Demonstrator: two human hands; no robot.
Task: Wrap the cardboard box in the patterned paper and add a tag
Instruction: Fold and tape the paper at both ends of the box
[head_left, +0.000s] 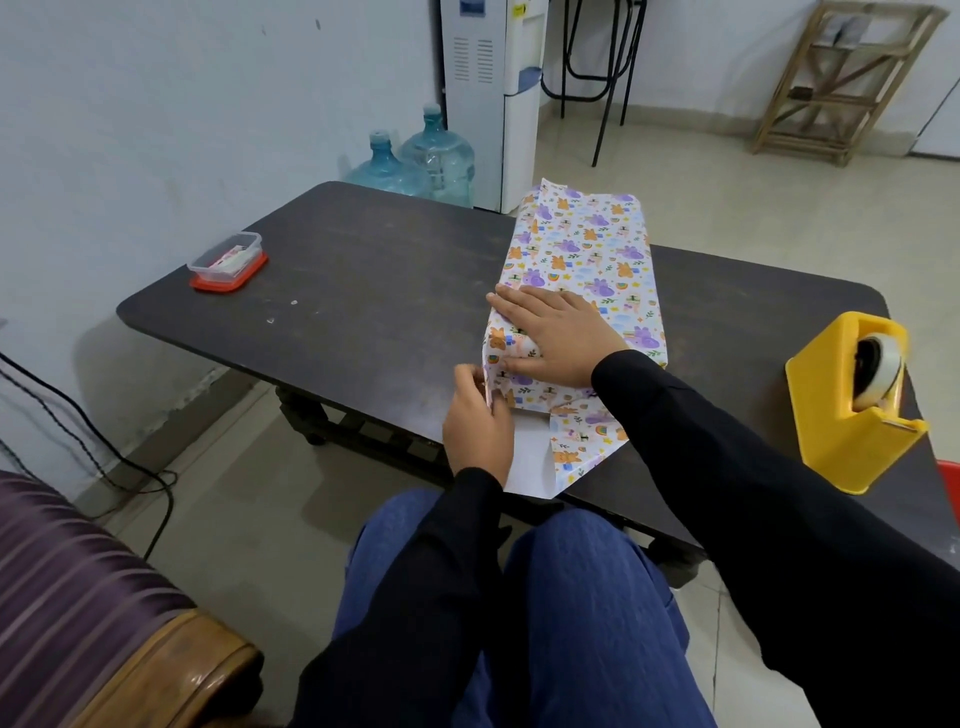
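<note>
The long box wrapped in white patterned paper (587, 249) with orange and purple cartoon animals is lying on the dark wooden table (363, 270), one end facing the person. The right hand (558, 338) is pressing flat on its near top, fingers straight and together. The left hand (480, 421) is pinching the loose flap at the near-left corner with curled fingers (white underside showing alongside). A yellow plastic tape dispenser (852, 405) is standing at the right, and a clear plastic tub (226, 260) is sitting far left.
</note>
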